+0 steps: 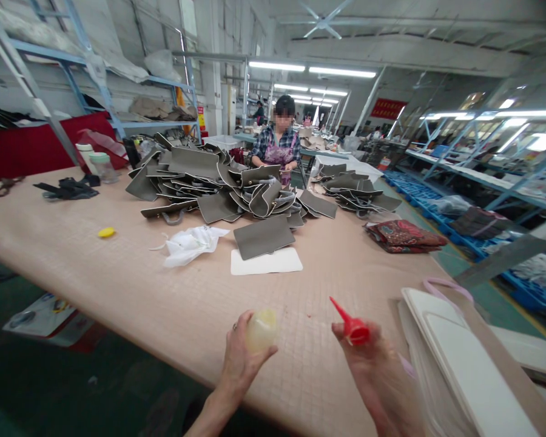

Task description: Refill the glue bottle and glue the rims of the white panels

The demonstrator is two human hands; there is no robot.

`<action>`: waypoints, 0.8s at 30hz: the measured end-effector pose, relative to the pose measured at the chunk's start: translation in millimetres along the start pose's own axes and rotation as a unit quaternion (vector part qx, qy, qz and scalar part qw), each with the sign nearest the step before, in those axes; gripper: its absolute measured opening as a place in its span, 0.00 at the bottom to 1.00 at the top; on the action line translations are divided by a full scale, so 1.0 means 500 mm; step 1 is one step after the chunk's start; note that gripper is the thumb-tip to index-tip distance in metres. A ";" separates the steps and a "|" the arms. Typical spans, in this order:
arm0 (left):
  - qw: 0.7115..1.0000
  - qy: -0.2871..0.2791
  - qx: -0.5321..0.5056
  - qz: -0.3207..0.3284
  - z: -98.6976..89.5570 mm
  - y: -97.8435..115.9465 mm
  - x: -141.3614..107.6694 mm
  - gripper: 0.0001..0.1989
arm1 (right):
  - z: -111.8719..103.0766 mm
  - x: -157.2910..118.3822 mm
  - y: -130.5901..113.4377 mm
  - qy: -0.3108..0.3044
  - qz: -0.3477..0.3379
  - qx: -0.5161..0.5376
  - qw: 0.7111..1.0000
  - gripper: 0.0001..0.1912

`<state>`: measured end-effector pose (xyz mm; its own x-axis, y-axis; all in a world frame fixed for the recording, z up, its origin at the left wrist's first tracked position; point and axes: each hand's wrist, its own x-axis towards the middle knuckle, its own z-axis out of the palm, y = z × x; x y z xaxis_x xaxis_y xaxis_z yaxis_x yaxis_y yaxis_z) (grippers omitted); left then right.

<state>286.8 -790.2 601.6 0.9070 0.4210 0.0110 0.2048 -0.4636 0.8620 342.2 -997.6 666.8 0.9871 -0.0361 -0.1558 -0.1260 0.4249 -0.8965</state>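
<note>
My left hand [239, 355] is wrapped round a pale yellow, translucent squeeze bottle [261, 332] above the front of the table. To its right, my right hand [368, 358] grips a red nozzle cap [355, 331] by its wide end, and the thin spout points up and to the left. Bottle and cap are apart. Beyond my hands, a grey-brown flat piece [264, 237] partly covers a white rectangular board [267, 262]. A crumpled white plastic bag [193, 244] lies to the left of them.
Piles of grey-brown bag pieces [195, 164] cover the table's far side, with a person [277, 139] behind them. Folded patterned cloth [404, 235] and white panels [464, 358] lie on the right. A yellow lid [106, 232], black straps [68, 188] and a jar [102, 167] are on the left.
</note>
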 end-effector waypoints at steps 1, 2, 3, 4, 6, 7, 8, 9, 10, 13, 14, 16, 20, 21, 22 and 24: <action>1.000 0.005 -0.008 -0.014 -0.003 -0.010 0.006 0.32 | -0.017 0.010 -0.011 0.008 -0.010 0.000 1.000 0.16; 1.000 0.007 -0.020 -0.024 -0.006 -0.019 0.010 0.33 | -0.036 0.022 -0.015 0.018 -0.021 -0.008 1.000 0.16; 0.999 0.011 -0.032 -0.028 -0.010 -0.028 0.014 0.34 | -0.057 0.036 -0.013 0.029 -0.033 -0.022 0.999 0.16; 0.998 0.017 -0.043 -0.029 -0.014 -0.036 0.016 0.34 | -0.080 0.052 -0.003 0.038 -0.043 -0.046 0.997 0.16; 0.997 0.032 -0.059 -0.034 -0.023 -0.049 0.020 0.35 | -0.136 0.085 0.038 0.063 -0.061 -0.120 0.989 0.18; 0.996 0.041 -0.063 -0.042 -0.027 -0.056 0.021 0.35 | -0.166 0.101 0.066 0.071 -0.063 -0.173 0.980 0.19; 0.995 0.048 -0.066 -0.054 -0.031 -0.062 0.021 0.36 | -0.198 0.115 0.097 0.077 -0.061 -0.234 0.967 0.19; 0.994 0.054 -0.069 -0.067 -0.033 -0.067 0.021 0.37 | -0.229 0.129 0.128 0.078 -0.063 -0.292 0.951 0.17; 0.992 0.057 -0.073 -0.080 -0.035 -0.072 0.020 0.38 | -0.258 0.140 0.157 0.081 -0.066 -0.348 0.932 0.15; 0.989 0.055 -0.091 -0.102 -0.033 -0.078 0.010 0.39 | -0.329 0.165 0.224 0.084 -0.092 -0.468 0.875 0.13; 0.989 0.048 -0.098 -0.104 -0.031 -0.077 0.005 0.39 | -0.345 0.169 0.237 0.079 -0.104 -0.497 0.858 0.13; 0.988 0.032 -0.107 -0.107 -0.025 -0.072 -0.005 0.39 | -0.368 0.173 0.250 0.060 -0.127 -0.540 0.830 0.13; 0.987 0.023 -0.109 -0.116 -0.015 -0.063 -0.017 0.39 | -0.386 0.166 0.246 -0.005 -0.152 -0.579 0.801 0.15; 0.986 0.026 -0.107 -0.121 -0.013 -0.063 -0.018 0.39 | -0.387 0.163 0.243 -0.017 -0.152 -0.583 0.798 0.15; 0.986 0.030 -0.106 -0.126 -0.011 -0.064 -0.019 0.39 | -0.388 0.162 0.239 -0.022 -0.151 -0.587 0.795 0.15; 0.985 0.029 -0.106 -0.134 -0.006 -0.069 -0.019 0.39 | -0.392 0.161 0.232 -0.021 -0.143 -0.593 0.792 0.16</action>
<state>270.1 -775.6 573.3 0.8065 0.5533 -0.2085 0.3474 -0.1581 0.9243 387.4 -1128.3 468.9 0.9913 0.0622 0.1157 0.1233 -0.7449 -0.6557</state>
